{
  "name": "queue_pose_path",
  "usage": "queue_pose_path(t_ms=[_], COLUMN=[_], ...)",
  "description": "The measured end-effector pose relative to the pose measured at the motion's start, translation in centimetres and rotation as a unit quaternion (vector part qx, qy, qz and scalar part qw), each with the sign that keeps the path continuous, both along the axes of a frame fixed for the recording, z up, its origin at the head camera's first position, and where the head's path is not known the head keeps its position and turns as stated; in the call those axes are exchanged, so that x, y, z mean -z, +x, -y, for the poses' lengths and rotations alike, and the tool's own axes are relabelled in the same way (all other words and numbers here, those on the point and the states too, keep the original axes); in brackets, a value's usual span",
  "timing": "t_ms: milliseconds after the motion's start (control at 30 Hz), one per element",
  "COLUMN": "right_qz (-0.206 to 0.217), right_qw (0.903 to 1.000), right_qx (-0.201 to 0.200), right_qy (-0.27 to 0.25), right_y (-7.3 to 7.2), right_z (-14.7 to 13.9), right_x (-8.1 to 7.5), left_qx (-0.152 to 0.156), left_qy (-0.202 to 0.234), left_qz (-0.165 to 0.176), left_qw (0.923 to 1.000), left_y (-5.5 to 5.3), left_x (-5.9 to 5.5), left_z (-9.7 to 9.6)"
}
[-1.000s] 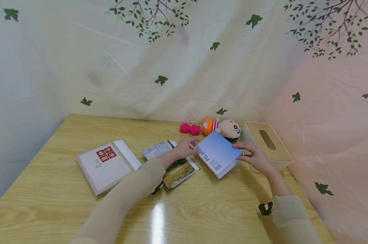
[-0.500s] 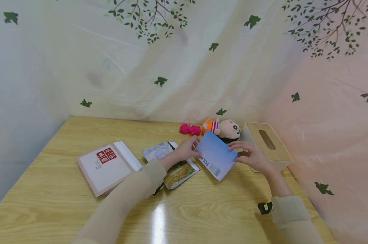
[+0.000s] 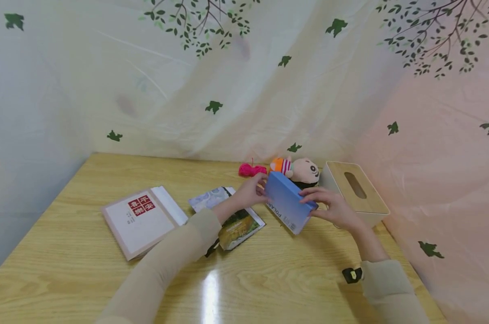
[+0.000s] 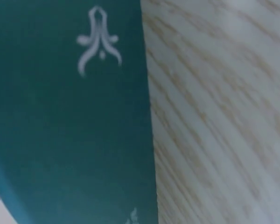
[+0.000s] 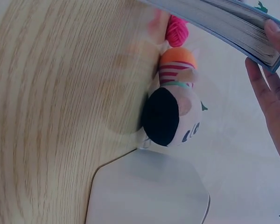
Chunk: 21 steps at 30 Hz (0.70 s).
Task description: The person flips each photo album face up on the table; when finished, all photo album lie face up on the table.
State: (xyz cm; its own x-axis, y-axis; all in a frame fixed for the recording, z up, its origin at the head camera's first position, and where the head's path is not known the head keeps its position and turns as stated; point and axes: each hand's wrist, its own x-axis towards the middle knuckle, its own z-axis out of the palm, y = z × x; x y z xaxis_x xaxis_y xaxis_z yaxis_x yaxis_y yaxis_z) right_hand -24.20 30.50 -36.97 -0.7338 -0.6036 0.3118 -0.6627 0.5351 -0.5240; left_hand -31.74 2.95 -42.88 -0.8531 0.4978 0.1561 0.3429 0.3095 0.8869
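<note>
A blue book point(image 3: 290, 202) with "POLAROID" lettering is held tilted over the table, its lower corner toward me. My left hand point(image 3: 249, 192) grips its left edge with curled fingers. At its right corner, my right hand point(image 3: 334, 207) pinches it; the right wrist view shows the thumb on the page edges point(image 5: 242, 28) and fingers behind the cover. Under my left forearm lies a picture-covered book point(image 3: 240, 229). A dark teal surface point(image 4: 74, 121) with a white ornament fills much of the left wrist view.
A pale book point(image 3: 141, 220) with red square characters lies at the left. Along the back are pink yarn point(image 3: 252, 169) and a stuffed doll point(image 3: 305, 171). A tissue box point(image 3: 355, 189) with a wooden lid stands at the right, near the wall cloth point(image 3: 443, 180).
The blue book has turned and tipped more upright, so its blue top edge now shows. Both hands shifted slightly with it, keeping their grip on its sides.
</note>
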Motion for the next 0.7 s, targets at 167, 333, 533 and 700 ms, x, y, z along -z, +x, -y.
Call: queue_pose_path(t_ms=[167,333,533,700], right_qz=[-0.017,-0.007,-0.003,0.040], right_qw=[0.9996,0.9996,0.9995,0.9991], right_qx=[-0.019,-0.028,-0.030,-0.015], right_qy=[0.007,0.003,-0.002,-0.003], right_y=[-0.3,-0.4,-0.3,0.9], right_z=[0.1,0.2,0.3,1.7], right_x=[0.1,0.5,0.8,-0.6], left_qx=[0.020,0.032,0.032,0.017], left_qy=[0.017,0.016,0.021,0.002], left_qz=[0.016,0.021,0.023,0.008], left_qw=[0.9995,0.9992,0.9990,0.9998], left_y=[-0.1,-0.1,0.1,0.0], left_x=[0.0,0.0,-0.6,-1.0], left_z=[0.4,0.9,1.3,1.5])
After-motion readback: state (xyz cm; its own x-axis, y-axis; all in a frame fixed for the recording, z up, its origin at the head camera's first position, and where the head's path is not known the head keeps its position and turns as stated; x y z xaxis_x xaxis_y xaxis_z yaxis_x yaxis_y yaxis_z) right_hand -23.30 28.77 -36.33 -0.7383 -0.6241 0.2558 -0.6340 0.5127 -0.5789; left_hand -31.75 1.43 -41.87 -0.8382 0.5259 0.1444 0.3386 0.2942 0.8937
